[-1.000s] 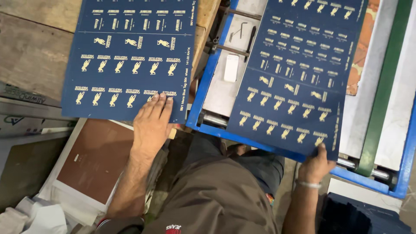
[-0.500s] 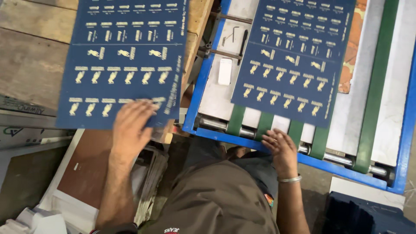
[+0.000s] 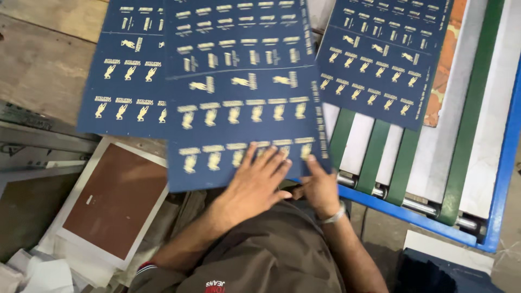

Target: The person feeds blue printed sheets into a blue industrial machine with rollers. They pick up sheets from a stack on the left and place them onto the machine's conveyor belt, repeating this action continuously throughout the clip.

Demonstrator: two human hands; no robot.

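A dark blue sheet (image 3: 239, 81) printed with rows of gold figures hangs in the middle, over the gap between table and conveyor. My left hand (image 3: 255, 184) lies on its lower edge, fingers spread on top. My right hand (image 3: 320, 187) grips the same edge near the lower right corner. A matching blue sheet (image 3: 125, 70) lies on the wooden table (image 3: 43, 65) at the left, partly covered by the held one. Another such sheet (image 3: 380, 54) rests farther up on the conveyor.
The conveyor has green belts (image 3: 472, 108), metal rollers (image 3: 380, 190) and a blue frame (image 3: 504, 163) at the right. A brown board with a white border (image 3: 114, 201) and crumpled white paper (image 3: 38, 271) lie at the lower left.
My left hand has drawn a blue sheet off the left pile toward the right, and my right hand has come over to its edge. The sheet on the conveyor has travelled away from me.
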